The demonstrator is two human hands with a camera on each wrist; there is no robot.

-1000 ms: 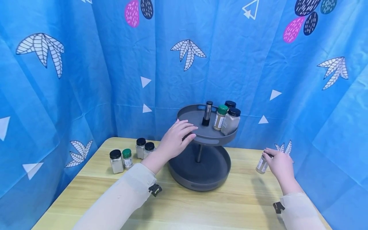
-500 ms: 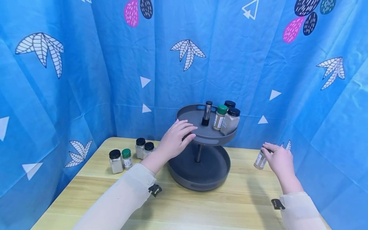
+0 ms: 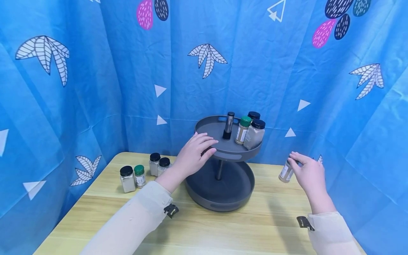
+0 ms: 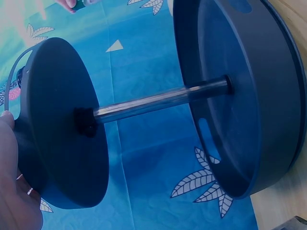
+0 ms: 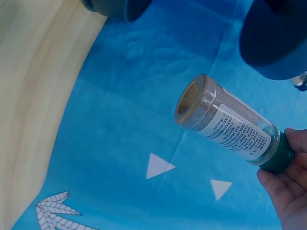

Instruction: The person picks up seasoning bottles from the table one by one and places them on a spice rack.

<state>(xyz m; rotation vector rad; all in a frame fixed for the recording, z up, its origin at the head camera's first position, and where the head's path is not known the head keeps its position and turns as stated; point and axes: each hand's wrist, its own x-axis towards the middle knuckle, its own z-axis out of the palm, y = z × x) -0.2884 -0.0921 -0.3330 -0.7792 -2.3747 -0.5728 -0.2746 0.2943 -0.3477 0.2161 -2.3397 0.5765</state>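
Note:
My left hand (image 3: 196,153) grips the rim of the upper tier of a dark grey two-tier turntable (image 3: 236,156). Its fingers reach over the rim while the thumb (image 4: 6,119) lies along the outer wall. To the right, my right hand (image 3: 308,173) holds a small spice jar (image 3: 285,173) by its lid, above the table. The right wrist view shows that jar's green lid (image 5: 277,154) pinched in the fingertips, with a printed white label (image 5: 236,132). On the upper tier stand a green-lidded jar (image 3: 243,131) and two black-lidded jars, the front one (image 3: 254,134) partly hiding the other (image 3: 254,115).
At the left of the wooden table (image 3: 197,230) stand a black-lidded jar (image 3: 128,180), a green-lidded jar (image 3: 139,176) and two more black-lidded jars (image 3: 154,164), one partly behind my left forearm. A blue patterned curtain (image 3: 143,71) encloses the table's back and sides.
My right hand has risen slightly with the spice jar and shifted a little left and farther back. My left hand keeps its place at the turntable's rim.

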